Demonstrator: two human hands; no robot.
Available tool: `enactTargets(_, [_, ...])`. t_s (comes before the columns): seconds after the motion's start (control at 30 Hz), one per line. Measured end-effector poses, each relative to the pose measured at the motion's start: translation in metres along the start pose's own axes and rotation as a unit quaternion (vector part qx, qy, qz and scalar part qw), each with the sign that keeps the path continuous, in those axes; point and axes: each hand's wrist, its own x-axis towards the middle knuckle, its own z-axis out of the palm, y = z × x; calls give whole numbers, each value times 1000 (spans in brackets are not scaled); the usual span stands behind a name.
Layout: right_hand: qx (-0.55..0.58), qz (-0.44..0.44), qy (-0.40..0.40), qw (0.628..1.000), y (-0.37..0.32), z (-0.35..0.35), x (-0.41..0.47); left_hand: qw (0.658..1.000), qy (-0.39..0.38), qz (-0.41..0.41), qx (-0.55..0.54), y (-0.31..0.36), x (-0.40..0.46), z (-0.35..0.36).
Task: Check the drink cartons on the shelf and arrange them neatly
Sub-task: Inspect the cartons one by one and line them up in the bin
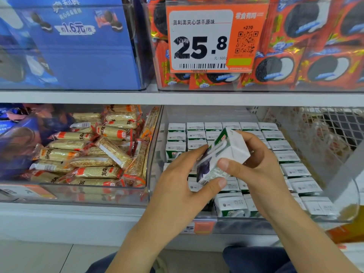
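Observation:
A small green and white drink carton (220,154) with a straw on its side is lifted and tilted above a clear bin (155,154) on the lower shelf. Both hands hold it: my left hand (183,186) grips its lower end from the left, thumb under it, and my right hand (254,164) grips its upper end from the right. Below them, rows of matching drink cartons (285,154) stand upright in the bin, tops showing. The cartons under my hands are hidden.
Left of the bin, another clear bin holds wrapped snack bars (94,152). A wire mesh basket (331,133) stands at the right. The shelf above carries a blue cookie box (74,46), red cookie packs (315,56) and an orange price tag (212,38).

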Motion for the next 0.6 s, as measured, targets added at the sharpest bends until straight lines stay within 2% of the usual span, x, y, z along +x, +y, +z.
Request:
enactTargets(0.1, [35,20,21,999,2,-1,2,999,21,12,30,1,-1,1])
enactTargets(0.37, [97,40,-3,994,1,-1,2,992,86,37,90,2,-1,0])
enactTargets(0.6, [37,60,72,995,3,5,1,982,75,60,162,1,0,0])
